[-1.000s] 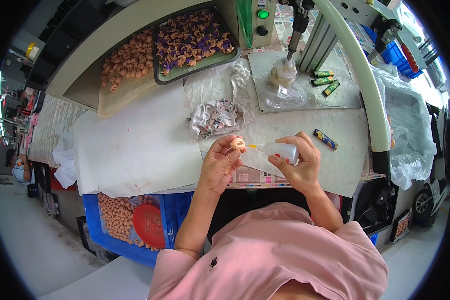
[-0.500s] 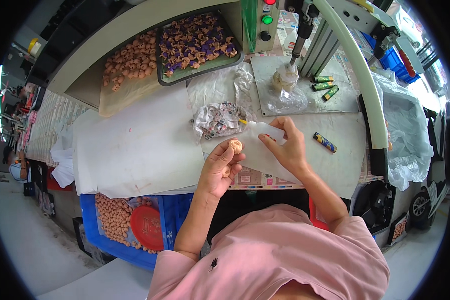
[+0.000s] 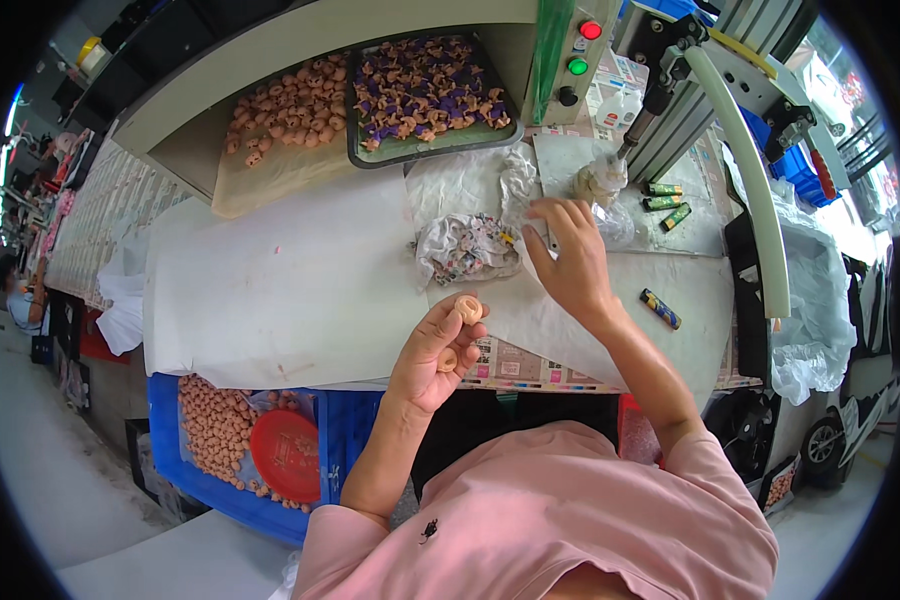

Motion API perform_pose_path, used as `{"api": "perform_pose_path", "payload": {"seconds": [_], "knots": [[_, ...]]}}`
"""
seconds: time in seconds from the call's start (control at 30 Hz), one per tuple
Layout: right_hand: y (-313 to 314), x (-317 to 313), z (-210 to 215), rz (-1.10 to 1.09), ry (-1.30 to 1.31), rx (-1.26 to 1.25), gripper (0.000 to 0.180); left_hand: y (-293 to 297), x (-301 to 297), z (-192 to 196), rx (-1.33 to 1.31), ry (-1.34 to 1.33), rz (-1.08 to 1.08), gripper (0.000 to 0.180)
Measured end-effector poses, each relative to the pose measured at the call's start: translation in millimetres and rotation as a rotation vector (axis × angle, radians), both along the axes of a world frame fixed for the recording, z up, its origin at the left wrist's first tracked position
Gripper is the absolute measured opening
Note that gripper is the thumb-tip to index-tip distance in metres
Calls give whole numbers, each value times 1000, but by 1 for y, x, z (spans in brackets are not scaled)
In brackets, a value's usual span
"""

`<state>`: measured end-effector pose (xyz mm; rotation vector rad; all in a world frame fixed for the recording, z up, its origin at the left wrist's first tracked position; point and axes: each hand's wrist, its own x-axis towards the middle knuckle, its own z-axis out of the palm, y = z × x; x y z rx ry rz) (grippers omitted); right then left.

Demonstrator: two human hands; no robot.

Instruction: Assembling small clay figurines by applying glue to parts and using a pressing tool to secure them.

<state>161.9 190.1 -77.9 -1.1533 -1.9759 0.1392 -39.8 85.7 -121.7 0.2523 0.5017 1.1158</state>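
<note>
My left hand [image 3: 425, 355] is closed around two small flesh-coloured hollow plastic doll heads. One doll head [image 3: 468, 309] is pinched at the thumb and fingertips with its opening showing; the other doll head [image 3: 447, 359] sits lower, against the palm and fingers. My right hand [image 3: 574, 262] is over the right side of a crumpled patterned rag [image 3: 462, 250], fingers spread and thumb apart. A yellow nozzle tip [image 3: 508, 238] shows at the rag's edge beside the thumb; the white bottle's body is mostly hidden there.
Behind stand a black tray [image 3: 440, 148] of purple-and-flesh figure parts and a pile of doll heads [image 3: 295, 110]. At right are a press [image 3: 653, 105], several green batteries [image 3: 662, 203] and a blue battery-like cylinder [image 3: 661, 309]. Below left, a blue crate [image 3: 240, 505] holds small parts and a red dish [image 3: 285, 455].
My right hand has moved up and opened from its hold on the white bottle, which is now at the rag. My left hand keeps the two doll heads. The view has shifted slightly.
</note>
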Motion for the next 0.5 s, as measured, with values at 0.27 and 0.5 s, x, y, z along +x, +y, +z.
{"api": "perform_pose_path", "payload": {"seconds": [0.27, 0.5], "knots": [[129, -72, 12, 36, -47, 21, 13, -15, -17, 20, 13, -44, 16, 31], [172, -139, 13, 41, -193, -305, 24, -30, -30, 32, -15, -123, 76, 33]]}}
